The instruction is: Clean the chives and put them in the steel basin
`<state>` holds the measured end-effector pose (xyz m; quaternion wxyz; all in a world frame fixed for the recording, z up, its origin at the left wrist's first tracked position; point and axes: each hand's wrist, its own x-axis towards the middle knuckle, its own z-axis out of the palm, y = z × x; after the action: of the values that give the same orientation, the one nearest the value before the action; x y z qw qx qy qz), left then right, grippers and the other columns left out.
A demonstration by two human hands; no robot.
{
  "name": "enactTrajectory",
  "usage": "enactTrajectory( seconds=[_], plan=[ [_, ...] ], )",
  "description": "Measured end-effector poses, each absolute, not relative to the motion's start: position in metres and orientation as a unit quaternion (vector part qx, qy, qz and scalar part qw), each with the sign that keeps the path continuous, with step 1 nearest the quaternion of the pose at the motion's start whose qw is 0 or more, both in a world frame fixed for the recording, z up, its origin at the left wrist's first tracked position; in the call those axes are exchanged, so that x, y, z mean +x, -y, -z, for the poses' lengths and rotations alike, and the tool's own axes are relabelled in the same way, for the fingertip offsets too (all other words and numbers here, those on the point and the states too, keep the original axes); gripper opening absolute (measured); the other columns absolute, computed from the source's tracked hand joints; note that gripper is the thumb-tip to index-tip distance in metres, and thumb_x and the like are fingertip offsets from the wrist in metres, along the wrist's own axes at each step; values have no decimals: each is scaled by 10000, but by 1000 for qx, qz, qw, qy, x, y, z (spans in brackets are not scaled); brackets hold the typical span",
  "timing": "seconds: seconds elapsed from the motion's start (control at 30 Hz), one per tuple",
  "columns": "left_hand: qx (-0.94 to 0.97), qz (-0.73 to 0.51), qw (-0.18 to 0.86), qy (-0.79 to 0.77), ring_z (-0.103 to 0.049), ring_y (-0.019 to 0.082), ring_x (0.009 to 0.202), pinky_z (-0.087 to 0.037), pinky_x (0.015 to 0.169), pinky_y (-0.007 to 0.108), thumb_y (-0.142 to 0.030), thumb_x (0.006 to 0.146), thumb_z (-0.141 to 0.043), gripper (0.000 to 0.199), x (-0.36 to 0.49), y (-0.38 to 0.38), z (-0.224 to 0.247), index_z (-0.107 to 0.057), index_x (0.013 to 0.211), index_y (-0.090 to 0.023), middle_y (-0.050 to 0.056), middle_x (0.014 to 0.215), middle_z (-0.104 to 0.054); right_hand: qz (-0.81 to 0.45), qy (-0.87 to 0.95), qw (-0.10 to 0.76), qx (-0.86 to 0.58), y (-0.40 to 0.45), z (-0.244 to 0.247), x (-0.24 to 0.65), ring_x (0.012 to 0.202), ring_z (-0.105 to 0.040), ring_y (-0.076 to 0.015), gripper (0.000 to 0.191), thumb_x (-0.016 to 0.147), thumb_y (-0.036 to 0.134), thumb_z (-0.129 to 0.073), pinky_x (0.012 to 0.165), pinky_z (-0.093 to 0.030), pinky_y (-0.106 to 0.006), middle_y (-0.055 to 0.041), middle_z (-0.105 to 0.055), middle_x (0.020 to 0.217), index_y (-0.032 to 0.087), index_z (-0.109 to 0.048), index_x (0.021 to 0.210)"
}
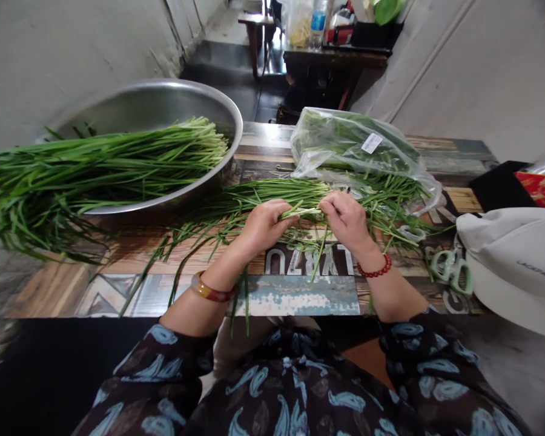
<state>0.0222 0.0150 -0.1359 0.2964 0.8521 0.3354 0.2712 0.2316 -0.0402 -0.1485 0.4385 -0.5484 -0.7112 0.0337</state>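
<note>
Garlic chives, a small bunch with pale stem ends, lie between my two hands over the table. My left hand is closed around the stems, their long green leaves trailing down past the wrist. Thumb and fingers of my right hand pinch the pale tips at the other end. Just behind my hands, a loose pile of chives is spread on the table. Scattered leaf bits lie under and beside my right hand.
A large metal basin at left holds a thick heap of chives. Behind my right hand rests a clear plastic bag of greens. Pale green scissors and a white cap lie at the right of the patterned table.
</note>
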Motion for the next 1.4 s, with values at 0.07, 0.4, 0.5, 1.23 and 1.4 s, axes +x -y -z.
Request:
enactTrajectory(
  seconds=[0.07, 0.4, 0.5, 1.23, 1.4],
  plan=[
    [853, -270, 288, -340, -454, 133, 650, -329, 622, 260, -287, 892, -583, 397, 21, -16, 135, -393, 557, -188, -13, 621, -444, -31, 671, 467, -575, 40, 148, 239, 714, -569, -187, 410, 1015, 463, -365, 723, -436, -344, -32, -613, 710, 246, -541, 715],
    [805, -374, 269, -373, -498, 174, 832, -428, 804, 307, -255, 887, -549, 284, 14, -26, 129, -448, 629, -194, 24, 770, -504, -34, 627, 453, -633, 29, 166, 263, 740, -590, -190, 258, 955, 403, -507, 724, -458, -322, -26, -671, 788, 230, -643, 820],
    [791, -385, 292, -375, -533, 176, 851, -448, 838, 319, -291, 917, -513, 250, 14, -24, 128, -516, 691, -186, 44, 822, -575, 0, 673, 377, -636, 27, 172, 264, 798, -600, -216, 172, 927, 316, -555, 799, -466, -361, -57, -694, 871, 225, -687, 863],
    [668, -356, 525, -390, -519, 86, 499, -356, 464, 207, -477, 877, -567, 342, 18, -22, 139, -650, 855, -145, 39, 741, -672, -229, 490, 650, -534, 32, 159, 255, 682, -536, -116, 266, 869, 483, -662, 666, -457, -260, 20, -607, 753, 218, -652, 849],
    [618, -425, 507, -424, -491, 63, 466, -332, 429, 186, -455, 856, -616, 310, 18, -25, 139, -640, 834, -147, 5, 681, -618, -333, 415, 705, -469, 32, 151, 250, 630, -499, -84, 335, 813, 535, -721, 594, -440, -217, 32, -571, 731, 220, -610, 787]
  ],
)
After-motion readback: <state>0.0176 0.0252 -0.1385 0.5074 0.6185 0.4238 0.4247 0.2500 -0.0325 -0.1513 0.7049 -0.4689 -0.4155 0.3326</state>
